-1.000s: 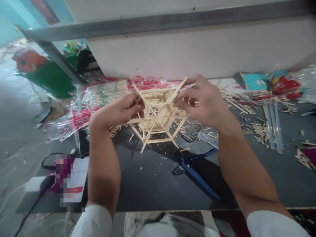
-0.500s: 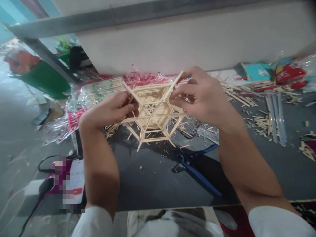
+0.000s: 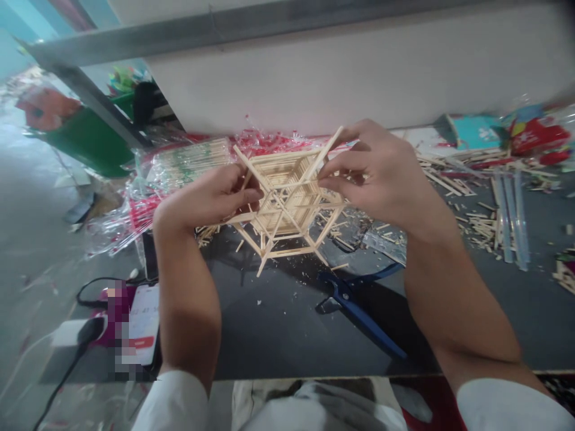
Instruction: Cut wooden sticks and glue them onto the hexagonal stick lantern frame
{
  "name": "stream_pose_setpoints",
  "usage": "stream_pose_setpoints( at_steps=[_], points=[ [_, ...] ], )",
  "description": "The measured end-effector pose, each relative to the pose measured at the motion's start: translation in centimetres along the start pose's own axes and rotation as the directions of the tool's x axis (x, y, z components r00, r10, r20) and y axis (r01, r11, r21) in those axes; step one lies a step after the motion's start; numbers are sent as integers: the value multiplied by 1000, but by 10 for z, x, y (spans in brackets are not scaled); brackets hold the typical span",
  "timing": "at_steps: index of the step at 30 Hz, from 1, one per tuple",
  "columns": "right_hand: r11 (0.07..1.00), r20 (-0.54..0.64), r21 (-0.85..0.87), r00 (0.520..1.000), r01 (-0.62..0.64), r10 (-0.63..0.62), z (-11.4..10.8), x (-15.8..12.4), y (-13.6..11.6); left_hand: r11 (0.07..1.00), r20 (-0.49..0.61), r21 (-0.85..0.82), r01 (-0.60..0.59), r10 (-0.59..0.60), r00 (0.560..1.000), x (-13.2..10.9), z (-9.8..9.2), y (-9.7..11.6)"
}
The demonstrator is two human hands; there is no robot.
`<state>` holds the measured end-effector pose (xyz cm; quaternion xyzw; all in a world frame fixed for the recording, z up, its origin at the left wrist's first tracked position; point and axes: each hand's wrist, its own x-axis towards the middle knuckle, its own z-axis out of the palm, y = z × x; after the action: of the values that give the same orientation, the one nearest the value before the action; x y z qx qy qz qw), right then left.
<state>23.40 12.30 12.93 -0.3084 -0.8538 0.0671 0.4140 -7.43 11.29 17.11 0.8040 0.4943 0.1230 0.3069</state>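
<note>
A hexagonal stick frame [image 3: 287, 237], built from stacked thin wooden sticks, is held up above the dark table. Crossing sticks span its near face, and longer ones jut out at its corners. My left hand [image 3: 229, 194] grips the frame's left side, its fingertips partly hidden behind the sticks. On the opposite side, my right hand [image 3: 372, 173] has thumb and fingers pinched at the upper right of the frame, beside a slanted stick. Below the frame lie blue-handled cutters [image 3: 354, 302] on the table.
Plastic-wrapped stick bundles [image 3: 193, 160] lie at the back left. Loose stick pieces [image 3: 483, 227] and clear plastic strips [image 3: 512, 218] are on the right. A phone [image 3: 144, 323] with cables sits at the left edge. A grey metal bar [image 3: 269, 30] crosses above the table [image 3: 278, 341].
The whole view has shifted slightly, so everything appears a little further right. Both hands keep their places on the stick frame.
</note>
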Motion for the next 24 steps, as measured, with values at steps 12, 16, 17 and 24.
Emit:
stream_pose_setpoints(
  at_steps=[12,16,17,24],
  points=[
    [1000,-24,27,1000,-9,9,-1,2,2,1000,-24,-13,10,-10,1000,0,1,-2],
    [998,9,9,998,-60,60,-1,2,1,1000,-21,-6,14,-14,1000,1,1,-2],
    [997,17,10,997,-71,71,-1,1,1,1000,-21,-10,14,-14,1000,1,1,-2],
    [997,5,24,997,-72,71,0,1,3,1000,-25,-20,3,-4,1000,1,1,-2]
  ],
)
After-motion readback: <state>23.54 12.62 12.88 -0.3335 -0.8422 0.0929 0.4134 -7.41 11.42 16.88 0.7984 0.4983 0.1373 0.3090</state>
